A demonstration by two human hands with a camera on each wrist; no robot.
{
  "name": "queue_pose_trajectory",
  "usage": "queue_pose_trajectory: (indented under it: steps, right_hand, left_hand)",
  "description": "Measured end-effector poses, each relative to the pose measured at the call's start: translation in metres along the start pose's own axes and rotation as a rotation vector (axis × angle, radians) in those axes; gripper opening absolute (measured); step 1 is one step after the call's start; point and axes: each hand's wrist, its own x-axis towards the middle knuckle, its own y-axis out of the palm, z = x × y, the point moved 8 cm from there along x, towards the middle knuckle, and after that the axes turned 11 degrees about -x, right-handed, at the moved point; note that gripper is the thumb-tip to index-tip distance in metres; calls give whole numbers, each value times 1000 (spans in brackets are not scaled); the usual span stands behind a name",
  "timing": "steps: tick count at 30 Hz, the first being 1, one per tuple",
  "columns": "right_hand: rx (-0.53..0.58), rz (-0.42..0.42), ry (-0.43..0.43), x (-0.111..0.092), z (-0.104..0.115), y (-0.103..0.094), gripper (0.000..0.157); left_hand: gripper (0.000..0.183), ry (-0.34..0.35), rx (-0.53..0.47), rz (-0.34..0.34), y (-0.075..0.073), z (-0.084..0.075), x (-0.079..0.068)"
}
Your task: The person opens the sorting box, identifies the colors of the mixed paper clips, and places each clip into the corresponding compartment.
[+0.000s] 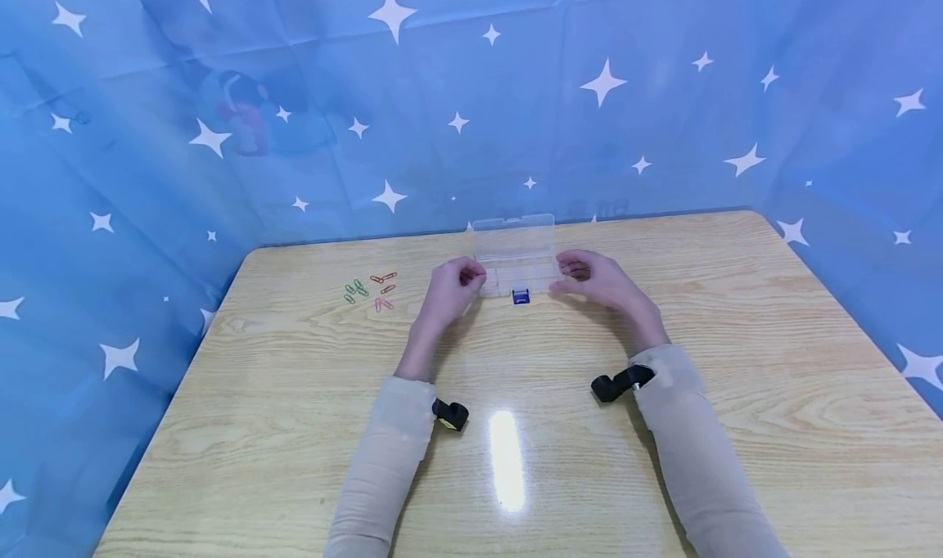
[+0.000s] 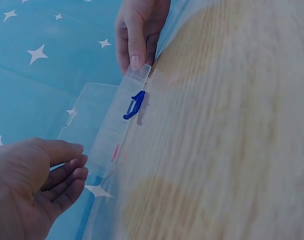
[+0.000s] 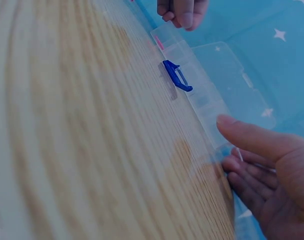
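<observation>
A person in pale, slightly wrinkled sleeves works at a light wood-grain desk (image 1: 295, 427), both hands around a clear, rectangular plastic compartment box (image 1: 541, 276) at the upper middle of the frame. It is the only box I can see; its flat, see-through lid (image 1: 514, 243) stands raised at the back, and a single glossy blue plastic latch (image 1: 521, 296) juts from the middle of its near edge. The left hand (image 1: 449, 288) is at the box's left end, fingers bent and tips nearly meeting the thumb; whether they pinch anything, I can't tell. The right hand (image 1: 600, 278) loosely holds the other end, thumb on the near side and bent fingers beyond. A small pinkish-red piece (image 2: 114, 152) shows at the box's left end in the wrist views. Left of centre on the desk lie slim, looped paper clips: three red ones (image 1: 389, 289), two pink ones (image 1: 385, 303), and a bunch of green ones (image 1: 358, 285) overlapping too closely to count. Blue cloth (image 1: 442, 75) printed with white four-pointed stars, softly creased, fills the upper frame.
</observation>
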Motion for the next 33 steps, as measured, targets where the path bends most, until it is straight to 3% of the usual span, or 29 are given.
queue_pose_trajectory:
  steps: [12, 33]
  right_hand:
    - [15, 1, 5, -1, 2, 1, 67]
    - [7, -4, 6, 0, -1, 0, 66]
  left_hand:
    - [8, -10, 4, 19, -2, 0, -3]
    - [15, 3, 61, 22, -33, 12, -17]
